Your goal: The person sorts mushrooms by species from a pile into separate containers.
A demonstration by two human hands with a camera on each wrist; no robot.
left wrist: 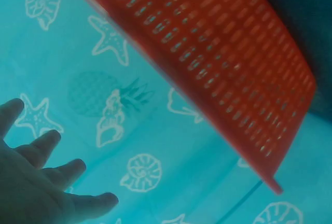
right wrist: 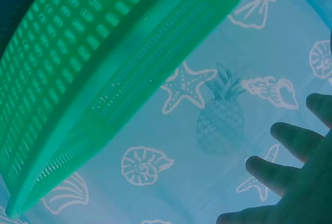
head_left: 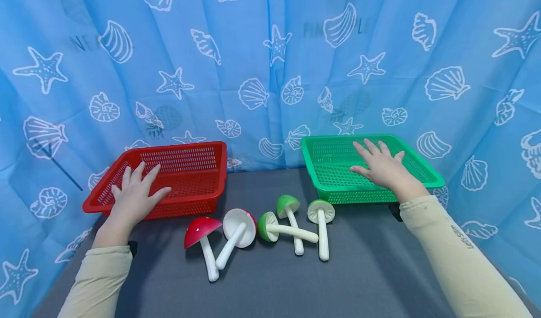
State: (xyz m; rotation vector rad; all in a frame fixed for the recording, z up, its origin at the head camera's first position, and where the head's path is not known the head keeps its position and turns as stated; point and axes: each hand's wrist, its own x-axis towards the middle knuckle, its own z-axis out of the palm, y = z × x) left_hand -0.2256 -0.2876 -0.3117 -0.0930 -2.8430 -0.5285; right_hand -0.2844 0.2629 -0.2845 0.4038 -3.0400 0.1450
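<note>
My left hand, fingers spread, hovers over the near left part of a red plastic basket. On the right, my right hand is spread in the same way above a green plastic basket. Neither hand holds anything. Between and in front of the baskets lie toy mushrooms: a red-capped mushroom and another red one showing its white underside. To their right are three green-capped ones: a sideways mushroom crossing over a second mushroom, and a third mushroom beside them.
A dark grey cloth covers the table. Behind and at both sides hangs a blue curtain printed with shells, starfish and pineapples. Both baskets stand at the back, close to the curtain.
</note>
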